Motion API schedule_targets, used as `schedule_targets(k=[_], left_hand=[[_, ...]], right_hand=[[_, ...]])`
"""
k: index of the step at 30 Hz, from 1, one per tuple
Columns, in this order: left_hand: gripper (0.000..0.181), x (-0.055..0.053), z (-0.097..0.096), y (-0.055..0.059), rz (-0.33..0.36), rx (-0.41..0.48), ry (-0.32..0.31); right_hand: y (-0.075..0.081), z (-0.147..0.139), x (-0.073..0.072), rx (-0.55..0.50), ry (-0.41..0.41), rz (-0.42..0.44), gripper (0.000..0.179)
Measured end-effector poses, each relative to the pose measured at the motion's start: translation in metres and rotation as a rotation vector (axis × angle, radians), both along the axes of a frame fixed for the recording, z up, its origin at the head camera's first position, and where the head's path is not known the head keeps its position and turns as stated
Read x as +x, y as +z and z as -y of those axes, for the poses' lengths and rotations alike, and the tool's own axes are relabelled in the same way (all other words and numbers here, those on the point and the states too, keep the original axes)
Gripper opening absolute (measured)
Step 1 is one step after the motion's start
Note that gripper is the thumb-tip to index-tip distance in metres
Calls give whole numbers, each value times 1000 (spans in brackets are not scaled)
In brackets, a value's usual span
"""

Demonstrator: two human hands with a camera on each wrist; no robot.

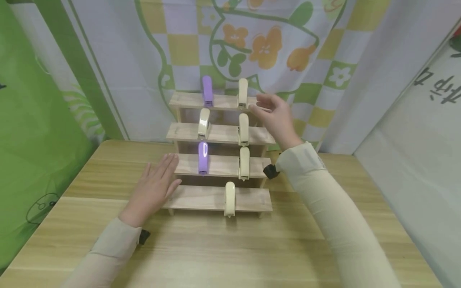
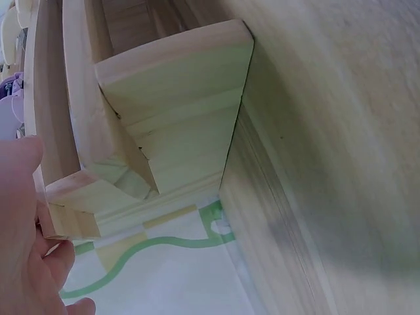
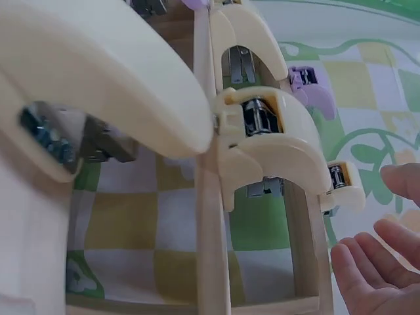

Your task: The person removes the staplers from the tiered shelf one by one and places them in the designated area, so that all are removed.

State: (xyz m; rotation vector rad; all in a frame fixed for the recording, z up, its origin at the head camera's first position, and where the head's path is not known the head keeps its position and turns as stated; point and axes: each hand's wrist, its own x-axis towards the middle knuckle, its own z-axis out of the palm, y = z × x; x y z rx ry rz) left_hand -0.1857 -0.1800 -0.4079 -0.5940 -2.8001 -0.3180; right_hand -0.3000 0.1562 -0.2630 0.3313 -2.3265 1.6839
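Note:
A stepped wooden rack [image 1: 196, 197] carries cream and purple staplers on its steps. My right hand [image 1: 277, 118] is raised beside the cream stapler [image 1: 243, 91] on the top step, with loosely bent fingers and a gap between thumb and fingertips. In the right wrist view that hand [image 3: 377, 272] holds nothing and stays apart from the staplers. My left hand [image 1: 154, 190] lies along the rack's left side with fingers fairly straight. It touches the rack's edge in the left wrist view. A purple stapler [image 1: 207, 90] shares the top step.
Lower steps hold a cream stapler [image 1: 203, 122], a purple stapler [image 1: 203, 159] and several more cream ones, including a single stapler [image 1: 230, 200] at the bottom. The rack stands on a wood-grain table [image 1: 201, 256], before a patterned curtain [image 1: 187, 48].

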Motion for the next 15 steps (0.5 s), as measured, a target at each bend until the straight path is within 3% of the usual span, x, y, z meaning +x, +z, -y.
schedule_targets(k=[7,15], left_hand=[[67,-2,0,0,11,-12,-1],[66,-2,-1,1,4,-10,-7]], right_hand=[[8,9,-12,-29,-21,120,55],[9,23,-17,25,-6,102,57]])
